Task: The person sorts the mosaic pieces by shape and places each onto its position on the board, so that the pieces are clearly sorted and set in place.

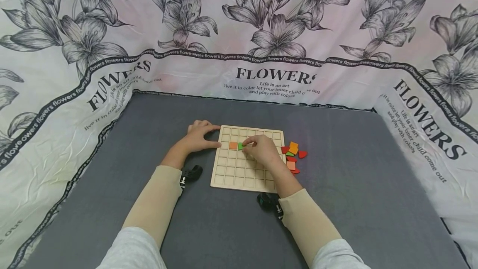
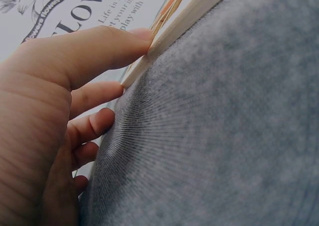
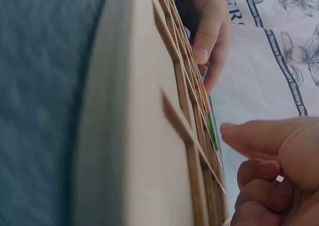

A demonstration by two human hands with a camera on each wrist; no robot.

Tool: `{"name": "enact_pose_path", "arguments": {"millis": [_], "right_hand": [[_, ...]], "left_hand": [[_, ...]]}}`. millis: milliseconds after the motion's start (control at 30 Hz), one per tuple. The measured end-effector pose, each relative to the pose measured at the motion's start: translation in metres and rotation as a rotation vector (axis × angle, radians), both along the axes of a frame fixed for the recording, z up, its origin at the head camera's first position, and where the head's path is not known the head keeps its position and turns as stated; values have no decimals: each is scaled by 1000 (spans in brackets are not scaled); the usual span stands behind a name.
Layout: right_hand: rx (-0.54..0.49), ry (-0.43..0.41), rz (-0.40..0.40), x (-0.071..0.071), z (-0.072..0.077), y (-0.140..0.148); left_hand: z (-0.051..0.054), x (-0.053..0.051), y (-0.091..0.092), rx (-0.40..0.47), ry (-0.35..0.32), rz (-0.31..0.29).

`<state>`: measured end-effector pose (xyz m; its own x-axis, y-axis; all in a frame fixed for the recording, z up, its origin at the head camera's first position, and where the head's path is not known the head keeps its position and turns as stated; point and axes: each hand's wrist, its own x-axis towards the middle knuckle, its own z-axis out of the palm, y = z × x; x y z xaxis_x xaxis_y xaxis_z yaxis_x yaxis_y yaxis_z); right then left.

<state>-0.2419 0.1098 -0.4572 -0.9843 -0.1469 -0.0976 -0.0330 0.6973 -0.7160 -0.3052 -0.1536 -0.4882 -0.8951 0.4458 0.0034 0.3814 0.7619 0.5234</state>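
Wooden and gridded, the board (image 1: 231, 173) lies on the grey table (image 1: 216, 227), an orange tile (image 1: 233, 145) and a green tile (image 1: 240, 146) side by side nearer its left edge than its right. The left hand (image 1: 198, 137), fingers spread, touches that left edge near the far corner; whether the right hand (image 1: 262, 149), fingers bent at the green tile, pinches it I cannot tell. Red, orange and green pieces (image 1: 293, 148) lie by the board's right edge.

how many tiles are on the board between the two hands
2 visible: an orange tile, and a green tile just right of it, by the right hand, which may hide more.
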Motion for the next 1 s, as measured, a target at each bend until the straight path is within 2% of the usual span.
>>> {"name": "enact_pose_path", "arguments": {"millis": [233, 533, 767, 1000], "right_hand": [[-39, 26, 25, -2, 10, 11], [-159, 86, 25, -3, 30, 37], [-189, 80, -40, -1, 48, 61], [-205, 80, -109, 0, 55, 89]], "left_hand": [[-2, 0, -1, 1, -4, 0], [-3, 1, -1, 6, -7, 5], [-3, 1, -1, 7, -7, 3], [-2, 1, 0, 7, -7, 3]]}}
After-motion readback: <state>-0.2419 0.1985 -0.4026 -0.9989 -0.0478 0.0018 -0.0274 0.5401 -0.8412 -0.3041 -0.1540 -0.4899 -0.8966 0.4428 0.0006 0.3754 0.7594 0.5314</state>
